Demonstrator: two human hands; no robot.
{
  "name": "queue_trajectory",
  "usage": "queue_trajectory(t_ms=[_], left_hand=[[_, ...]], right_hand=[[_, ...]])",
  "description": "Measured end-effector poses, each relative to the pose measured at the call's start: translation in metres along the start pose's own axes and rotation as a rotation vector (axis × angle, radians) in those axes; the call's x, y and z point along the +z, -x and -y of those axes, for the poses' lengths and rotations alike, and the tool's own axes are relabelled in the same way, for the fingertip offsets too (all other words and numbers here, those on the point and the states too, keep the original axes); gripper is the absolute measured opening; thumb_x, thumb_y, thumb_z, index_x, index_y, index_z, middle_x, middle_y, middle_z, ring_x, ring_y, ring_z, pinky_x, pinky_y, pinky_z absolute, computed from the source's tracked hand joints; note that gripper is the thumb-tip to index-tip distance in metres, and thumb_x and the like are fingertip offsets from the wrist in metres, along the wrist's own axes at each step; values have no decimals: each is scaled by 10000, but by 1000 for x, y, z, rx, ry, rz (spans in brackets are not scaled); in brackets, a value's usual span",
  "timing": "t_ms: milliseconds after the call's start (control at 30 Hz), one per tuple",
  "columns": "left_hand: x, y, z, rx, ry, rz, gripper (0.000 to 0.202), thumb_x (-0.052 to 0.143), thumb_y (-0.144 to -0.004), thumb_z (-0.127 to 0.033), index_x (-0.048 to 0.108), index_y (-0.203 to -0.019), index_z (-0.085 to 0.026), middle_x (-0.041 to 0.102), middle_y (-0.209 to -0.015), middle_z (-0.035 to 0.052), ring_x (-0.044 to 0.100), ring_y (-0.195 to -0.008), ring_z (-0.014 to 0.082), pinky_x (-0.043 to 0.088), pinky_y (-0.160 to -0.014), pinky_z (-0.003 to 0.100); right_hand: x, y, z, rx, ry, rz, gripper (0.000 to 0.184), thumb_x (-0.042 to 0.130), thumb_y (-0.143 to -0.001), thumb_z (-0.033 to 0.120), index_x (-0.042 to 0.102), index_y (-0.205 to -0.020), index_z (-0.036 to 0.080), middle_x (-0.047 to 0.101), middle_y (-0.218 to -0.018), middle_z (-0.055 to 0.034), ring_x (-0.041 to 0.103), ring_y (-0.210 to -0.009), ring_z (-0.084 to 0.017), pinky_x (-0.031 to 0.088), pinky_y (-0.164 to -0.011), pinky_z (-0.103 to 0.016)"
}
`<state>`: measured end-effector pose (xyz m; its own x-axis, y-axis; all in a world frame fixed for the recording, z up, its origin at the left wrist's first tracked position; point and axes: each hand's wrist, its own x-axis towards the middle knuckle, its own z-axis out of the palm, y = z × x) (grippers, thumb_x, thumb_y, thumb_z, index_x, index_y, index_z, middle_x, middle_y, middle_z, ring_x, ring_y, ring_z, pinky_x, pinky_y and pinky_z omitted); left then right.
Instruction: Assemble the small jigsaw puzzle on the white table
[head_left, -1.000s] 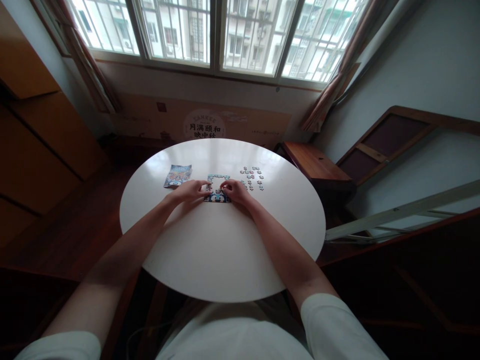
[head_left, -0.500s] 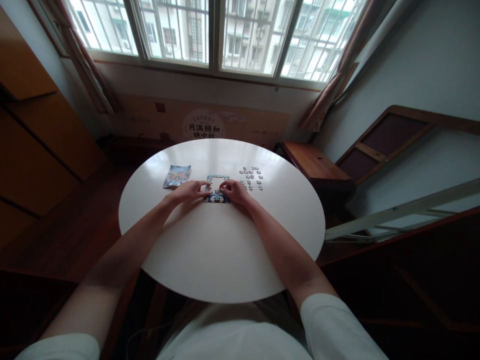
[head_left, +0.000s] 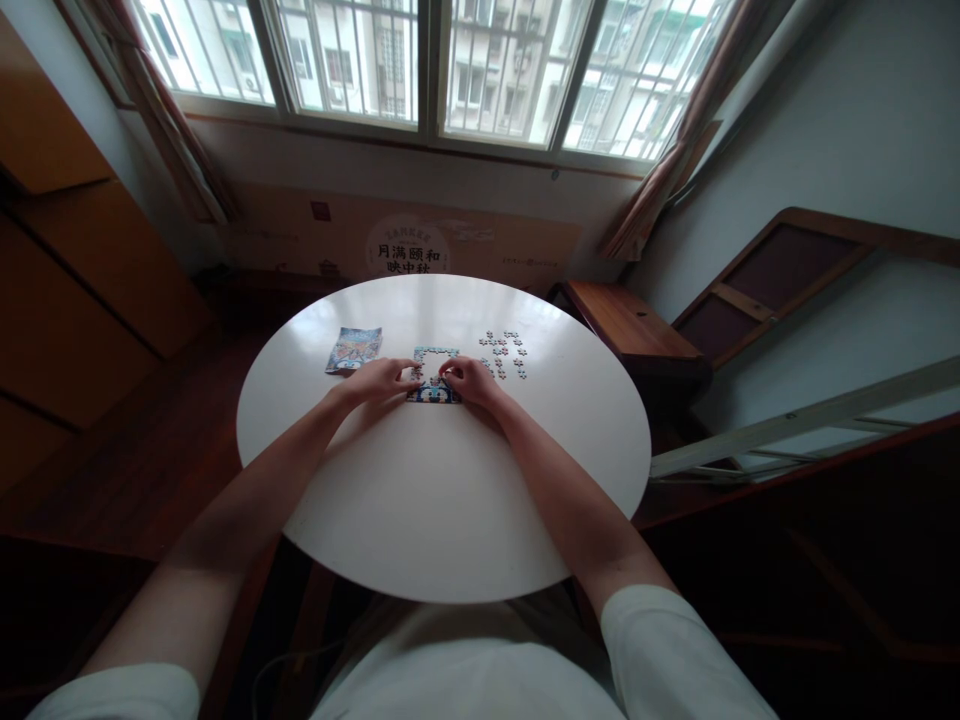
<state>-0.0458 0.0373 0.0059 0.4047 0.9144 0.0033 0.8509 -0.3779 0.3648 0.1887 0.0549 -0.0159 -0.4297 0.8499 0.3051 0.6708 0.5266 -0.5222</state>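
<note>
A partly assembled jigsaw puzzle (head_left: 433,396) lies flat on the white table, its border joined around an open middle. At its left edge rests my left hand (head_left: 386,377), thumb and fingers apart around the border and holding nothing that I can see. My right hand (head_left: 470,380) is over the puzzle's right side, fingertips pinched together at the inner gap on what looks like a puzzle piece, mostly hidden by the fingers. Loose puzzle pieces (head_left: 501,351) are spread to the right of the puzzle, beyond my right hand.
A small printed picture packet (head_left: 354,350) lies on the round white table (head_left: 450,500), left of the puzzle. Behind the table are a wall banner and barred windows. A wooden desk (head_left: 619,325) stands at the right, near a leaning pale ladder-like frame (head_left: 810,415).
Both hands stay almost in place at the puzzle. The fingertips of my right hand shift very slightly at the inner gap. The whole view moves up by a few pixels.
</note>
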Motion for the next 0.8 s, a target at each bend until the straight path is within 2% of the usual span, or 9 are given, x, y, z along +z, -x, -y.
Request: queue_trajectory(t_ms=[800], left_hand=[[-8, 7, -14, -28, -7, 10, 593, 553, -856, -567, 623, -1322, -208, 686, -746, 25, 597, -664, 169, 323, -590, 240]], right_hand=[[3, -1, -8, -12, -11, -1, 217, 564, -817, 172, 750, -928, 195, 640, -768, -6, 541, -692, -125, 412, -708, -228]])
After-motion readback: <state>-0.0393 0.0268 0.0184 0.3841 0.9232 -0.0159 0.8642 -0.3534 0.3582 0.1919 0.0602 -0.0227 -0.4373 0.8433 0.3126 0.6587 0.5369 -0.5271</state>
